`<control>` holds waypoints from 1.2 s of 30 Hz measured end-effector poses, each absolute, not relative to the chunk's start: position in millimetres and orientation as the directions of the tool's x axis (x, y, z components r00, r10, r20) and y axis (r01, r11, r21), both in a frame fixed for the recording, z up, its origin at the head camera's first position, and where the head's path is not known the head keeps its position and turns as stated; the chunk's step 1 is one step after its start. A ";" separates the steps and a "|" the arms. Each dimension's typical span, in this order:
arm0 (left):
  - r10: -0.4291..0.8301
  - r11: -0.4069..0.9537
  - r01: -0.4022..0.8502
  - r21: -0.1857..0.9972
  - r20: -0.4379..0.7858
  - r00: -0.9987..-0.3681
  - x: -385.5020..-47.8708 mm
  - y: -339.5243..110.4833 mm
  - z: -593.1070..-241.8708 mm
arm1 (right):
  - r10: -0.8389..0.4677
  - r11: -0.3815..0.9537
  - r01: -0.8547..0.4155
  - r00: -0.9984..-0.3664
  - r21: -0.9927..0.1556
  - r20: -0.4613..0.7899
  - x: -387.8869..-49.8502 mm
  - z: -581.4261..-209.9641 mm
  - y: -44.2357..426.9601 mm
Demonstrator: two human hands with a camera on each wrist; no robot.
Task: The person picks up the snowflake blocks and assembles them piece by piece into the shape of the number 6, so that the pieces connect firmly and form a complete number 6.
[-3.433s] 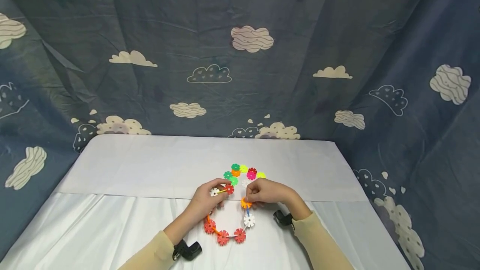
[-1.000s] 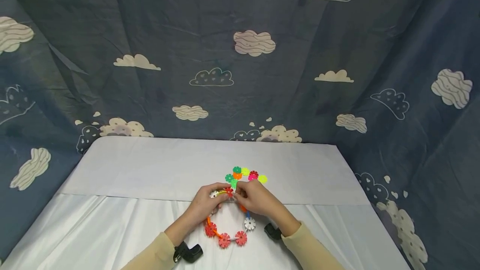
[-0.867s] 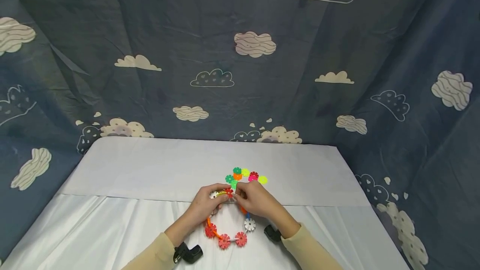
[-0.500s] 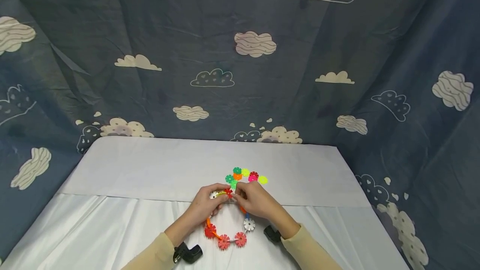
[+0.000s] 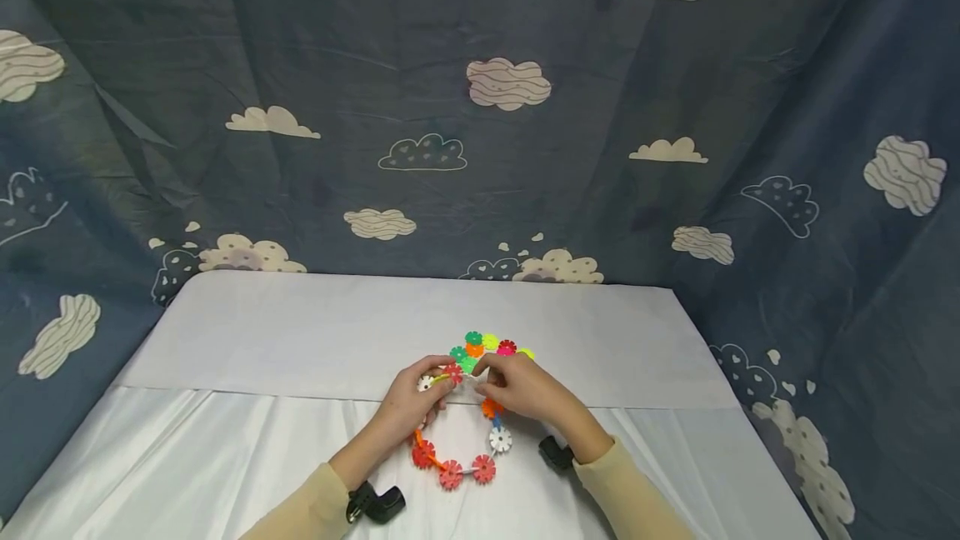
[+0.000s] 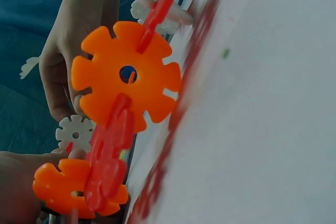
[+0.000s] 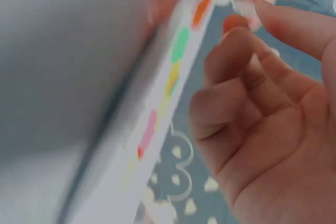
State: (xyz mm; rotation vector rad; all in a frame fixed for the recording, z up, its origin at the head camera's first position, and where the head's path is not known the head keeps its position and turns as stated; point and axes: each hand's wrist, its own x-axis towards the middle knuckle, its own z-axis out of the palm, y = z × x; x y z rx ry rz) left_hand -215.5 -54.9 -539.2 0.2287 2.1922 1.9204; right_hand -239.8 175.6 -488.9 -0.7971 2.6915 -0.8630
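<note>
A looped chain of slotted flower-shaped plastic discs lies between the hands, with red discs (image 5: 451, 475) at the near side and a white disc (image 5: 500, 440) at right. My left hand (image 5: 408, 398) holds one end, its thumb and fingers around a red disc (image 5: 453, 372). Beside that is another white disc (image 5: 426, 382), partly covered. My right hand (image 5: 521, 386) pinches a small white disc (image 6: 75, 134), which touches a red edge in the left wrist view; whether it is slotted in, I cannot tell. Below the right hand sits an orange disc (image 5: 491, 408), the chain's other end.
Beyond the hands lie several loose discs, among them a dark green disc (image 5: 473, 337), a yellow disc (image 5: 490, 342) and a dark red disc (image 5: 507, 346). White cloth covers the table (image 5: 285, 340). A dark cloud-patterned curtain (image 5: 337, 173) hangs behind and at both sides.
Over the earlier frames my right hand came left from above the orange disc to the red disc at my left fingertips. Since half a second ago both hands have risen slightly, and the right shifted right.
</note>
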 end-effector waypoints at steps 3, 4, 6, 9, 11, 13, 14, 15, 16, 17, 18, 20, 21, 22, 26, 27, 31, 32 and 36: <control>0.252 0.125 -0.039 0.991 -0.070 -0.965 -215.8 -54.7 -538.6 | -0.514 0.736 -0.366 -0.850 -0.569 -0.118 -243.6 -485.5 186.5; 0.251 0.122 -0.042 0.992 -0.072 -0.965 -215.7 -54.8 -538.4 | -0.503 0.753 -0.341 -0.850 -0.564 -0.158 -244.7 -484.9 189.7; 0.248 0.116 -0.049 0.992 -0.076 -0.966 -215.4 -55.0 -538.1 | -0.503 0.771 -0.311 -0.832 -0.555 -0.233 -246.9 -484.5 194.5; 0.242 0.112 -0.057 0.992 -0.083 -0.967 -214.9 -55.4 -537.5 | -0.540 0.759 -0.294 -0.783 -0.581 -0.310 -249.8 -487.2 198.1; 0.243 0.112 -0.058 0.992 -0.084 -0.966 -214.8 -55.4 -537.2 | -0.573 0.729 -0.291 -0.754 -0.620 -0.320 -251.5 -488.8 198.6; 0.248 0.112 -0.060 0.992 -0.086 -0.965 -214.6 -55.2 -536.6 | -0.594 0.697 -0.274 -0.738 -0.663 -0.319 -253.1 -490.9 199.1; 0.251 0.111 -0.062 0.992 -0.088 -0.964 -214.5 -55.1 -536.4 | -0.600 0.680 -0.258 -0.734 -0.687 -0.319 -253.7 -492.0 199.5; 0.255 0.110 -0.064 0.992 -0.090 -0.963 -214.3 -55.0 -536.2 | -0.603 0.661 -0.237 -0.732 -0.711 -0.317 -253.9 -492.5 199.9; 0.259 0.110 -0.068 0.992 -0.094 -0.961 -214.2 -54.9 -536.1 | -0.606 0.638 -0.213 -0.732 -0.740 -0.312 -254.0 -493.1 200.3; 0.263 0.107 -0.073 0.992 -0.099 -0.960 -214.1 -54.9 -536.0 | -0.604 0.616 -0.182 -0.734 -0.766 -0.311 -254.2 -493.8 200.7; 0.269 0.106 -0.076 0.991 -0.102 -0.958 -214.1 -55.0 -536.0 | -0.599 0.593 -0.144 -0.736 -0.792 -0.314 -254.4 -494.4 201.1; 0.280 0.105 -0.080 0.991 -0.106 -0.954 -214.0 -55.2 -535.8 | -0.593 0.542 -0.076 -0.740 -0.837 -0.317 -254.4 -494.8 201.2; 0.286 0.106 -0.080 0.991 -0.107 -0.952 -213.9 -55.3 -535.6 | -0.589 0.518 -0.046 -0.743 -0.854 -0.317 -254.4 -494.9 201.1; 0.291 0.105 -0.081 0.991 -0.109 -0.950 -213.8 -55.5 -535.3 | -0.589 0.493 -0.020 -0.744 -0.870 -0.316 -254.5 -495.3 200.8; 0.303 0.105 -0.082 0.991 -0.110 -0.946 -213.9 -56.0 -534.8 | -0.595 0.440 0.029 -0.740 -0.897 -0.316 -254.1 -495.6 199.0; 0.306 0.105 -0.081 0.991 -0.110 -0.946 -214.1 -56.2 -535.1 | -0.595 0.438 0.033 -0.738 -0.898 -0.317 -254.1 -495.9 198.5; 0.316 0.109 -0.074 0.991 -0.105 -0.943 -215.0 -57.1 -537.1 | -0.603 0.444 0.029 -0.729 -0.895 -0.323 -254.4 -496.9 197.0; 0.319 0.112 -0.071 0.991 -0.103 -0.942 -215.3 -57.4 -537.7 | -0.605 0.447 0.026 -0.728 -0.894 -0.323 -254.3 -496.9 196.7; 0.333 0.127 -0.063 0.990 -0.102 -0.937 -214.7 -57.9 -537.6 | -0.604 0.453 0.002 -0.735 -0.891 -0.309 -252.9 -497.6 194.9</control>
